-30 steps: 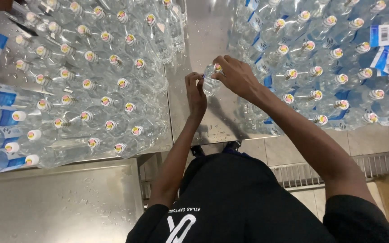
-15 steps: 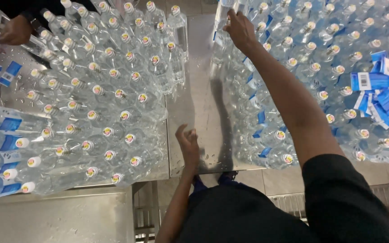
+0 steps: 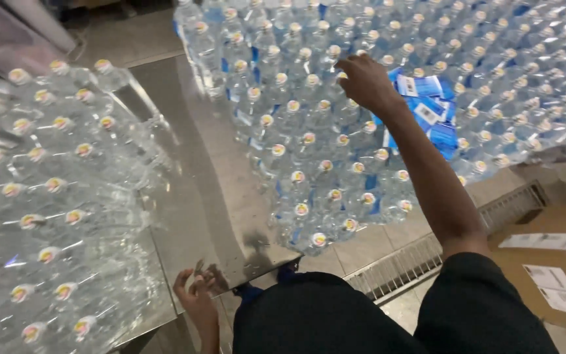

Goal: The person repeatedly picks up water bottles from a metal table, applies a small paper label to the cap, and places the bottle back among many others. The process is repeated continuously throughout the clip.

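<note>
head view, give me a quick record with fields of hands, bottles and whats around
right hand: reaching out over the right group of clear plastic capped bottles, fingers on the bottle tops
left hand: low at the near edge of the shiny metal table, holding nothing
left group of clear plastic bottles: standing, blurred
blue labels: loose pile among the right bottles
brown cardboard box: on the floor, lower right

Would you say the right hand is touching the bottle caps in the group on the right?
Touching. The head view shows the right hand reaching over the clear bottles, its fingers lying on the caps, with no gap visible between them.
</note>
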